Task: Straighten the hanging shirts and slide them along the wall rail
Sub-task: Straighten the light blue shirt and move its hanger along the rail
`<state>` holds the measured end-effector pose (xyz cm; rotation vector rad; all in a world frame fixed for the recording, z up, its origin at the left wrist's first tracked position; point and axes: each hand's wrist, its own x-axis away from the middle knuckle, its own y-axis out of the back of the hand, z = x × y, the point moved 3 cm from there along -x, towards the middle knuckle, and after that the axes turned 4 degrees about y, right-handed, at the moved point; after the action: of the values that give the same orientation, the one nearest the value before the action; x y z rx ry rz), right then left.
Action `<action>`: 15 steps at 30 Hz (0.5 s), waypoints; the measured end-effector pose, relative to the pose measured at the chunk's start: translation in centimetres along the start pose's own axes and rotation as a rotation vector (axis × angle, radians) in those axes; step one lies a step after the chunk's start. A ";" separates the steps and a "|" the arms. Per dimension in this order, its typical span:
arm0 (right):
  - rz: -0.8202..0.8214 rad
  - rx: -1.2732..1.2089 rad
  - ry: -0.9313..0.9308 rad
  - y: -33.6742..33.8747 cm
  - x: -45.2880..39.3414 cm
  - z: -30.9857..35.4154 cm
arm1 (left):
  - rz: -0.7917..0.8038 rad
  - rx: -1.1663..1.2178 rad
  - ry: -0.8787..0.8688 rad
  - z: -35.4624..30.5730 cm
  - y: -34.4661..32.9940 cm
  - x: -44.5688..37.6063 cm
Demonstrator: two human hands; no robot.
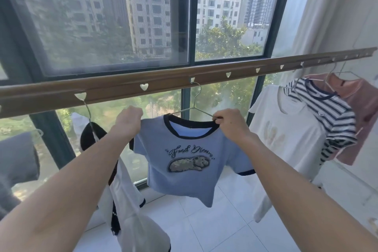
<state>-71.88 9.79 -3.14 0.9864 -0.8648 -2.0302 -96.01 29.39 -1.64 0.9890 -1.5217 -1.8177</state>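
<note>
From the head view, you have both hands up at the shoulders of the blue shirt (pixel 190 155), which hangs on a wire hanger (pixel 192 106) hooked into a heart-shaped slot of the brown wall rail (pixel 163 82). Your left hand (pixel 128 122) grips the left shoulder with its fingers curled round the fabric. Your right hand (pixel 230 122) pinches the right shoulder and the hanger's end just beside the dark collar. Holding both shoulders looks meant to square the shirt on its hanger, since the cloth sits a little skewed.

The shirt is pale blue with dark navy trim at the neck and sleeve cuffs, a script line and an animal patch on the chest, and its hem droops toward the right.

To your left hangs a black and white garment (pixel 122 190), and farther left a grey one (pixel 18 157). To your right, well apart, hang 3 more: a white shirt (pixel 286 135), a striped shirt (pixel 331 116) and a pink top (pixel 362 108).
</note>
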 end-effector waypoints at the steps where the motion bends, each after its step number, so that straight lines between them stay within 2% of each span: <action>1: -0.001 0.005 -0.006 -0.1 0.1 -0.1 | -0.026 -0.022 0.004 0.0 0.3 0.1; 4: 0.001 0.015 -0.014 0.0 0.2 -0.2 | -0.051 -0.099 0.020 0.1 0.9 0.2; 9: 0.000 0.031 -0.009 0.4 0.3 0.3 | 0.004 -0.167 0.022 0.0 1.1 0.5; 15: -0.031 0.098 -0.027 2.4 0.2 -0.1 | 0.165 -0.305 0.171 2.1 0.5 0.4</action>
<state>-71.21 8.31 -1.34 1.0342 -0.9771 -2.0480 -98.01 30.18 -1.06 0.8223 -1.1470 -1.7349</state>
